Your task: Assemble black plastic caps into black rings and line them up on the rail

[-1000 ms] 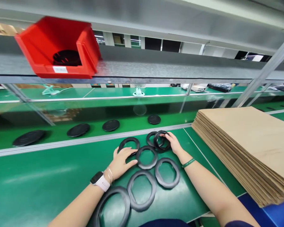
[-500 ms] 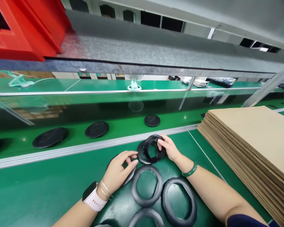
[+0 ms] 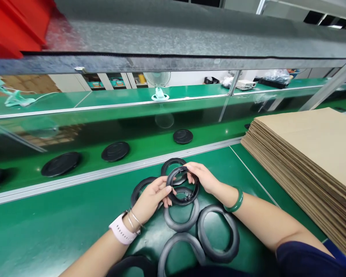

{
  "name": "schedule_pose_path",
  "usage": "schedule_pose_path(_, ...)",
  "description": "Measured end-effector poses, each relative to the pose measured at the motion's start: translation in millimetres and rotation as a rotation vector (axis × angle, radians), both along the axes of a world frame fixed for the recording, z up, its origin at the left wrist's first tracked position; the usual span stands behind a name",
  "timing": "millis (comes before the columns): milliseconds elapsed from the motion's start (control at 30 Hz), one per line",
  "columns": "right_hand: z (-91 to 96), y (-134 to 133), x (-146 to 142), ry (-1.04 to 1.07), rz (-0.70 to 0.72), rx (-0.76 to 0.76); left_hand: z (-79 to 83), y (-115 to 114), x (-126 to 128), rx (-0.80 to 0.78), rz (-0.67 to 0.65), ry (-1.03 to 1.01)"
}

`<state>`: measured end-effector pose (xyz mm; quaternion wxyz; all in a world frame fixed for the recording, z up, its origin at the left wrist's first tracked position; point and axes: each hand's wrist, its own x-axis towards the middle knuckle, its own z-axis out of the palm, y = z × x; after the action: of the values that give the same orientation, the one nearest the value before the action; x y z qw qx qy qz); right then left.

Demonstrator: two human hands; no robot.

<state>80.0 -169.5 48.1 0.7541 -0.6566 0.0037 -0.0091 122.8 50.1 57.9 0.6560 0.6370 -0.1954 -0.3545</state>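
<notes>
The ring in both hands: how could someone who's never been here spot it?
Start at the cardboard stack on the right, then go left across the green worktop to the dark rings. The held ring is between the left hand and right hand. Its neighbours lie on the worktop; only this one is raised.

grey shelf (image 3: 173,38) | far green bench (image 3: 118,94) | white wall (image 3: 187,79) | slanted post (image 3: 328,87)

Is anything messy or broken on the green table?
Nothing looks spilled or plainly broken. The cardboard stack looks untidy, though: its edges don't line up. The left hand and right hand hold a black ring that looks unbroken where it shows; other rings lie on the table.
</notes>
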Motion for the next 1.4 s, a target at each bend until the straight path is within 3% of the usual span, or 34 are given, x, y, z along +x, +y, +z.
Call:
schedule_pose_path(300, 1.7, -7.9, 4.2, -0.017, 0.018, 0.0, 5.1, -1.8, -0.4, -0.107, 0.123, 0.143)
schedule_pose_path(467, -3.9, -9.8, 7.6, -0.059, -0.074, 0.011, 6.6, 1.7, -3.0, -0.123, 0.012, 0.13)
schedule_pose_path(633, -4.0, -2.4, 2.3, -0.09, 0.136, -0.008, -0.1, 5.9, 0.9, -0.04, -0.075, 0.116)
schedule_pose_path(800, -1.9, -3.2, 5.8, -0.113, 0.175, -0.054, 1.6, 5.4, 2.6, 0.027, -0.174, 0.18)
schedule_pose_path(867, -5.3, -18.9, 16.5, -0.118, 0.068, -0.092, 3.9, 5.1, 2.3, 0.009, -0.148, 0.204)
schedule_pose_path(1033, -24.4, -85.7, 47.7, -0.054, -0.487, -0.227, 5.7, 4.6, 3.0, 0.041, -0.046, 0.242)
schedule_pose_path(1200, -44.6, -113.4, 59.3, -0.005, -0.582, -0.309, 3.3, 1.7, 5.0, 0.06, -0.034, 0.226)
schedule_pose_path(1300, -50.3, -115.2, 62.6, -0.008, -0.621, -0.449, 2.1, 1.0, 5.6, 0.063, -0.036, 0.223)
schedule_pose_path(1400, -48.1, -133.6, 69.9, -0.013, -0.762, -0.632, 0.2, 1.7, 5.8, 0.063, -0.04, 0.22)
